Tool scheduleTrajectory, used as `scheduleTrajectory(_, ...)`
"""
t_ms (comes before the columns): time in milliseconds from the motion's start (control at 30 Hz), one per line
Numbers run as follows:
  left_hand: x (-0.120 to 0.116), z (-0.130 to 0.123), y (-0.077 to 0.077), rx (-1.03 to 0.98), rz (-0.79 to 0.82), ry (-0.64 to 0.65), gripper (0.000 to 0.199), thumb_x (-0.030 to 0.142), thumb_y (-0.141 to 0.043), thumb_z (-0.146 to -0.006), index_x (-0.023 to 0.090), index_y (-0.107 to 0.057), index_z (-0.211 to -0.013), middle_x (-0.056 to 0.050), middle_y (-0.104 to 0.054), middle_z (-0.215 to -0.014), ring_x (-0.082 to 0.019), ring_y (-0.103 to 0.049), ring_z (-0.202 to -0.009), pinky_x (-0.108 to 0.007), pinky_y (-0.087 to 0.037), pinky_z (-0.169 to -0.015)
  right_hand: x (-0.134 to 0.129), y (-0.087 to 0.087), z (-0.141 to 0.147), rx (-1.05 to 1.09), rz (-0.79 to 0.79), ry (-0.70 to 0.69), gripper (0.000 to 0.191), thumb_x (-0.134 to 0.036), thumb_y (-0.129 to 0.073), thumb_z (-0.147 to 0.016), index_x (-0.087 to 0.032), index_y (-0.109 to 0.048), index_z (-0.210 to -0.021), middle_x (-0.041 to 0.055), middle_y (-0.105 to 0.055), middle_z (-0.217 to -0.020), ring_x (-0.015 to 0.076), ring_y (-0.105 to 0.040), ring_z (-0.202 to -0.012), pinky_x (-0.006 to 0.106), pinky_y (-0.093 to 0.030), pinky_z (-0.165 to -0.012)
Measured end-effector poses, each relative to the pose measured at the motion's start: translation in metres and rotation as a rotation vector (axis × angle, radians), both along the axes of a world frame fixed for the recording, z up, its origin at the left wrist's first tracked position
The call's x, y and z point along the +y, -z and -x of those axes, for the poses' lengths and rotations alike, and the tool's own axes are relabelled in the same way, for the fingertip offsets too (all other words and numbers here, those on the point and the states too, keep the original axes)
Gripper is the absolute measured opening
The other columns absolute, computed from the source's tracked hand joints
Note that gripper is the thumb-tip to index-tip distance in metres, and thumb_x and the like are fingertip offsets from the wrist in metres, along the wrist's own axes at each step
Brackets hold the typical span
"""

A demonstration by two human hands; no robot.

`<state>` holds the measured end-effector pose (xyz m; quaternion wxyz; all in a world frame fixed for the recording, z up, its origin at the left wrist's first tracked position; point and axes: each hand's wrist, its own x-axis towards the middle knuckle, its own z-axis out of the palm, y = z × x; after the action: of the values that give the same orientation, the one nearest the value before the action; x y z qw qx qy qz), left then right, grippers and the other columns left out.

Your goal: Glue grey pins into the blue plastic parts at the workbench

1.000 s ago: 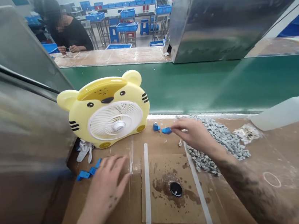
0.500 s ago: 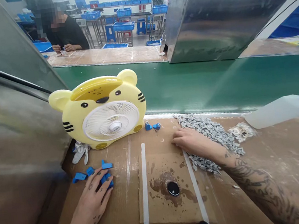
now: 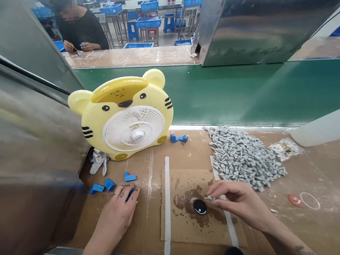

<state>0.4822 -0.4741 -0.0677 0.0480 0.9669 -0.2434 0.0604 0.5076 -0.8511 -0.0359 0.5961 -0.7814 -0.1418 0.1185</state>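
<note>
My right hand [image 3: 240, 201] pinches a small grey piece [image 3: 209, 198] between thumb and forefinger, just right of a round black cap [image 3: 199, 207] on the wet cardboard sheet [image 3: 196, 232]. Over at the left, my left hand [image 3: 122, 207] has its fingers curled over a blue part [image 3: 130, 194] that is mostly hidden beneath them. Near that hand lie a blue block [image 3: 110, 184], another blue part [image 3: 130, 176] and a blue piece [image 3: 98, 188]. A large pile of grey pieces [image 3: 242, 155] spreads behind my right hand.
A yellow animal-faced fan [image 3: 133, 120] stands at the back left, two blue parts [image 3: 179, 138] beside it. At right are a translucent bottle [image 3: 329, 125], a small bag [image 3: 284, 148] and a red disc [image 3: 295, 200]. Across the green belt [image 3: 246, 88] sits a person [image 3: 83, 30].
My right hand has come from the grey pile toward the black cap, now with a small grey piece in its fingertips. My left hand has closed further over the blue part. The view has shifted slightly.
</note>
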Motion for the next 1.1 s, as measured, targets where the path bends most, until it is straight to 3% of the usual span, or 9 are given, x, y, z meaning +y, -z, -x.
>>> scheduleTrajectory(100,-0.007,-0.003,-0.009,-0.063,0.155,0.025,0.023,0.028,-0.058,-0.099,0.015,-0.071,-0.113,-0.011,-0.073,-0.105,-0.026,-0.063,-0.097,-0.04,-0.055,-0.087,0.003,-0.003,0.007,-0.024,0.007,-0.02,0.01,-0.03,-0.076,-0.089,-0.022,-0.078,-0.083,0.0061,-0.077,-0.09,0.0211,-0.072,-0.086,0.031,-0.057,-0.078)
scheduleTrajectory(200,-0.023,-0.001,-0.019,0.009,0.52,0.006,0.023,0.031,-0.063,-0.097,0.019,-0.073,-0.114,-0.01,-0.074,-0.109,-0.024,-0.067,-0.099,-0.036,-0.055,-0.09,0.004,-0.009,0.009,-0.063,0.059,-0.076,0.006,-0.025,-0.073,-0.091,-0.024,-0.078,-0.088,0.0036,-0.076,-0.092,0.0187,-0.071,-0.087,0.029,-0.055,-0.08)
scheduleTrajectory(267,-0.042,0.002,-0.023,0.222,0.885,-0.11,0.025,0.033,-0.064,-0.097,0.021,-0.073,-0.116,-0.01,-0.073,-0.109,-0.021,-0.07,-0.096,-0.031,-0.057,-0.084,0.006,-0.011,0.01,-0.095,0.111,-0.113,0.006,-0.023,-0.072,-0.093,-0.025,-0.078,-0.092,0.0029,-0.075,-0.094,0.0181,-0.071,-0.09,0.028,-0.054,-0.082)
scheduleTrajectory(367,-0.075,0.005,-0.018,0.649,1.465,-0.295,0.03,0.039,-0.071,-0.091,0.019,-0.073,-0.114,-0.008,-0.074,-0.091,-0.018,-0.071,-0.078,-0.028,-0.059,-0.071,0.007,-0.01,0.012,-0.162,0.18,-0.158,0.01,-0.022,-0.068,-0.096,-0.025,-0.077,-0.097,0.0027,-0.074,-0.097,0.0173,-0.07,-0.091,0.027,-0.054,-0.081)
scheduleTrajectory(467,-0.102,0.004,-0.009,0.922,1.836,-0.316,0.039,0.036,-0.085,-0.077,0.019,-0.075,-0.111,-0.006,-0.075,-0.083,-0.019,-0.072,-0.077,-0.03,-0.06,-0.072,0.008,-0.009,0.013,-0.239,0.233,-0.193,0.015,-0.019,-0.063,-0.099,-0.026,-0.075,-0.103,0.0032,-0.072,-0.1,0.0162,-0.069,-0.091,0.025,-0.053,-0.078)
scheduleTrajectory(533,-0.11,0.002,-0.007,0.978,1.886,-0.274,0.04,0.03,-0.09,-0.071,0.019,-0.077,-0.107,-0.006,-0.075,-0.083,-0.017,-0.071,-0.078,-0.027,-0.058,-0.073,0.007,-0.009,0.014,-0.287,0.256,-0.215,0.019,-0.016,-0.06,-0.099,-0.026,-0.074,-0.107,0.0034,-0.072,-0.101,0.0156,-0.069,-0.091,0.024,-0.054,-0.078)
scheduleTrajectory(667,-0.113,-0.003,-0.012,0.964,1.779,-0.222,0.035,0.023,-0.092,-0.068,0.018,-0.08,-0.1,-0.005,-0.073,-0.085,-0.012,-0.066,-0.077,-0.02,-0.054,-0.071,0.006,-0.009,0.014,-0.344,0.245,-0.242,0.022,-0.012,-0.058,-0.099,-0.026,-0.071,-0.11,0.0032,-0.071,-0.102,0.0148,-0.069,-0.092,0.023,-0.054,-0.079)
scheduleTrajectory(867,-0.12,-0.008,-0.013,1.119,2.016,-0.531,0.04,0.035,-0.094,-0.064,0.016,-0.073,-0.093,0.001,-0.064,-0.078,-0.005,-0.06,-0.062,-0.013,-0.047,-0.056,0.005,-0.006,0.014,-0.333,0.254,-0.238,0.019,-0.012,-0.059,-0.099,-0.025,-0.069,-0.108,0.0034,-0.07,-0.1,0.0153,-0.068,-0.092,0.024,-0.055,-0.079)
scheduleTrajectory(1100,-0.128,-0.007,-0.013,1.367,1.945,-0.523,0.059,0.059,-0.088,-0.064,0.019,-0.05,-0.082,0.008,-0.051,-0.054,-0.001,-0.031,-0.033,-0.011,-0.019,-0.029,0.004,-0.013,0.012,-0.385,0.193,-0.264,0.022,-0.008,-0.06,-0.096,-0.023,-0.068,-0.109,0.0052,-0.071,-0.1,0.0173,-0.069,-0.093,0.026,-0.057,-0.079)
